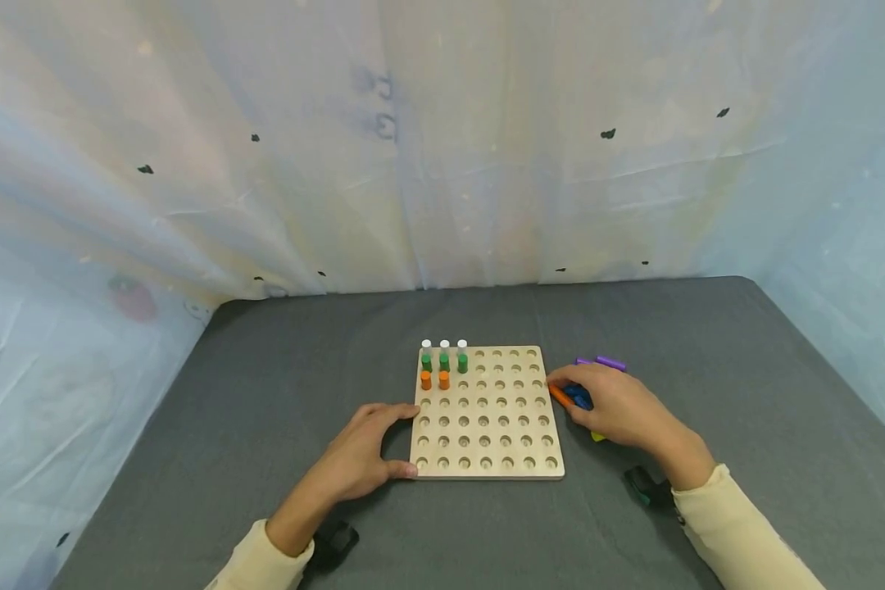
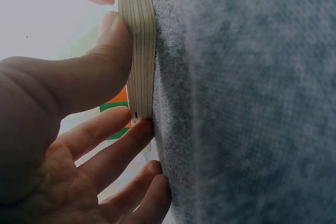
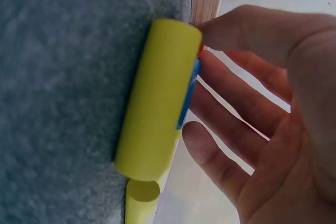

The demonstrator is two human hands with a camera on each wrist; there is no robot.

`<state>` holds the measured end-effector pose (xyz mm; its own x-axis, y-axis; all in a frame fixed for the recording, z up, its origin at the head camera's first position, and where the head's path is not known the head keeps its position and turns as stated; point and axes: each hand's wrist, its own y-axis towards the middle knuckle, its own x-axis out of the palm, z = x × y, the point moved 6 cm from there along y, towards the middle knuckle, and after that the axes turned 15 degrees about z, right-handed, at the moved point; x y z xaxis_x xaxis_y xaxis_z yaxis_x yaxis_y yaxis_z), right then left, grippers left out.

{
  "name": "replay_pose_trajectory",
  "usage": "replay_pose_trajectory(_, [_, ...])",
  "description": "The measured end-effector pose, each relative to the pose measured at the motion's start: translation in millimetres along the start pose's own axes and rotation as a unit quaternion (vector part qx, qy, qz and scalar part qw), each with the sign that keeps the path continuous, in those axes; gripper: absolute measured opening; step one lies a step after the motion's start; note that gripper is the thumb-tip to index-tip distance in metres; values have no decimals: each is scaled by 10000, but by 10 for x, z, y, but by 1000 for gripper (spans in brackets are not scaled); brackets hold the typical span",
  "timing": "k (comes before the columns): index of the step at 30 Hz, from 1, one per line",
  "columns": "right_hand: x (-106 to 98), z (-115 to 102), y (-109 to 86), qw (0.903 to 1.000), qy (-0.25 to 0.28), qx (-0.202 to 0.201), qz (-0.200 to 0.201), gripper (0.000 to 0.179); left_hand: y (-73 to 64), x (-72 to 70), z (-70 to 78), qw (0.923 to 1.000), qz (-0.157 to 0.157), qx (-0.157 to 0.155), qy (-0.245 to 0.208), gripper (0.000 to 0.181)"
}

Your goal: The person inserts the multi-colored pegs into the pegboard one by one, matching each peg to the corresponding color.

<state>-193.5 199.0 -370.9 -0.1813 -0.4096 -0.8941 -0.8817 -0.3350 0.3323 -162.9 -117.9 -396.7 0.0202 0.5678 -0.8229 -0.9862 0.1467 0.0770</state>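
Peeking from under right hand (image 1: 623, 403): blue pegs (image 1: 581, 401).

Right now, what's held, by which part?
Right hand seems to pinch an orange peg by its ends; left hand touches the board along its left edge.

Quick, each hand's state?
Left hand: open, touching the board at its left edge.
Right hand: at an orange peg; whether holding it, can't tell.

Pale cream long sleeves (image 1: 741, 533) and blocky black wrist cameras (image 1: 338, 541), the right one partly green.
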Motion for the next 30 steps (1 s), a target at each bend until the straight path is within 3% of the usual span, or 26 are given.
replay_pose_trajectory(11, [38, -5, -22, 9999, 83, 79, -38, 42, -9, 8, -7, 10000, -9, 4, 27, 77])
replay_pose_trajectory(19, [2, -8, -7, 9997, 202, -5, 123, 36, -14, 0, 1, 10000, -28, 2, 1, 76])
replay_pose_trajectory(30, [-37, 1, -1, 9975, 702, -49, 105, 34, -24, -3, 9, 10000, -11, -92, -5, 77])
